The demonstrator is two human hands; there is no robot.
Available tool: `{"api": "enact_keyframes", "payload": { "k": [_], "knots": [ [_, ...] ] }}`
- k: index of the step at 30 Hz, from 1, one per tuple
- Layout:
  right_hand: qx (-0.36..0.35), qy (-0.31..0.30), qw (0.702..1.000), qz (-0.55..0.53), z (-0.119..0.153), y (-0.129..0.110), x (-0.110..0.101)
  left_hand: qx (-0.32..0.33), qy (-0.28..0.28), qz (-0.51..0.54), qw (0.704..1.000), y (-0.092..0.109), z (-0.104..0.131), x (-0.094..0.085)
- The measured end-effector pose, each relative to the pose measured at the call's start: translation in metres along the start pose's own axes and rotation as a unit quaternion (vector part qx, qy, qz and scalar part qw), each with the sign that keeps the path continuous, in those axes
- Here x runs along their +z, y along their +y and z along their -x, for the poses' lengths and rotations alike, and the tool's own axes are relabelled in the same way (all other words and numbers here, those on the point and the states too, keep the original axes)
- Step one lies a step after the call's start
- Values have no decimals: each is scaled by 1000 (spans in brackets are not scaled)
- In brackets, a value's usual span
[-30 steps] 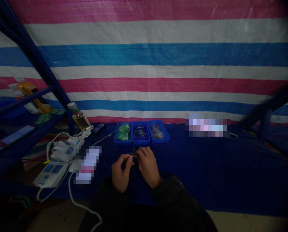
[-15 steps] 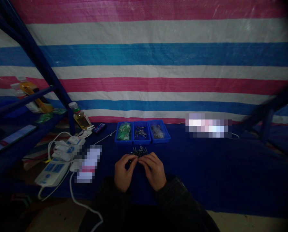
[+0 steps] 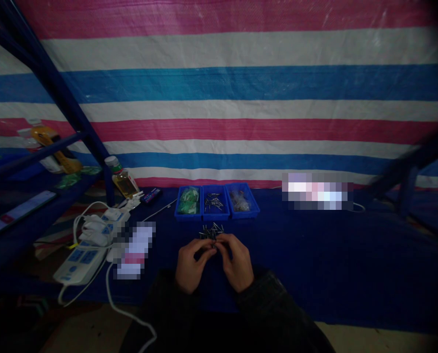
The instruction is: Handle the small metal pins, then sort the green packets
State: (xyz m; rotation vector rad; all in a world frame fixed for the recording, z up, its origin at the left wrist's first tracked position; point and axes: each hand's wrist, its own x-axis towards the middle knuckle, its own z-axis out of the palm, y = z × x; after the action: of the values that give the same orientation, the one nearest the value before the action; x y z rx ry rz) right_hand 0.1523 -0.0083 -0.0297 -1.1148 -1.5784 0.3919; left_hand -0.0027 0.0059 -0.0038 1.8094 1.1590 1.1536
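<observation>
My left hand (image 3: 191, 264) and my right hand (image 3: 238, 262) meet fingertip to fingertip over the blue tabletop (image 3: 314, 260). Both are closed in a pinch, and whatever lies between the fingertips is too small and dark to name. Just beyond them is a small heap of thin metal pins (image 3: 211, 230), which look like screws or rivets. Behind the heap stand three blue trays side by side. The left tray (image 3: 188, 216) contains green plastic bags, the middle tray (image 3: 215, 215) more metal pins, and the right tray (image 3: 245, 214) clear bags with small brownish parts.
On the left lie a white power strip (image 3: 82, 262) with plugs and cables, and a blurred-out phone (image 3: 136, 250). A drink bottle (image 3: 123, 179) stands by the blue metal frame (image 3: 75, 113). A pixelated bright object (image 3: 316, 191) sits at the back right. Striped sheeting (image 3: 241, 83) hangs behind.
My fingertips have shifted slightly to the right and toward me, and stay together. The pin heap and trays are unchanged.
</observation>
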Motion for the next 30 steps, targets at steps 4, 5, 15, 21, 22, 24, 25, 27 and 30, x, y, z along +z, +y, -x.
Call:
{"api": "enact_keyframes", "payload": {
  "k": [4, 5, 15, 21, 22, 24, 25, 27, 30],
  "knots": [
    [-3, -3, 1000, 3, -1, -2, 1, -12, -1, -2, 1000, -3, 1, 2],
    [-4, -8, 1000, 3, -1, -2, 1, -18, 0, 0, 1000, -4, 1, 2],
    [66, 31, 997, 29, 3, 6, -24, -8, 16, -25, 1000, 3, 1, 1],
    [52, -51, 992, 100, 8, 17, -46, -17, 19, -23, 999, 3, 2, 2],
    [46, -64, 990, 120, 8, 18, -46, -18, 19, -21, 999, 2, 1, 2],
    [30, -87, 983, 162, 8, 19, -42, -19, 16, -18, 1000, 2, 1, 2],
    [22, -97, 978, 183, 8, 19, -39, -20, 14, -16, 1000, 3, 1, 2],
    [15, -115, 969, 219, 7, 19, -33, -19, 13, -15, 1000, 4, 1, 1],
    [17, -128, 962, 242, 7, 19, -28, -17, 11, -17, 1000, 5, 0, 1]
  ]
}}
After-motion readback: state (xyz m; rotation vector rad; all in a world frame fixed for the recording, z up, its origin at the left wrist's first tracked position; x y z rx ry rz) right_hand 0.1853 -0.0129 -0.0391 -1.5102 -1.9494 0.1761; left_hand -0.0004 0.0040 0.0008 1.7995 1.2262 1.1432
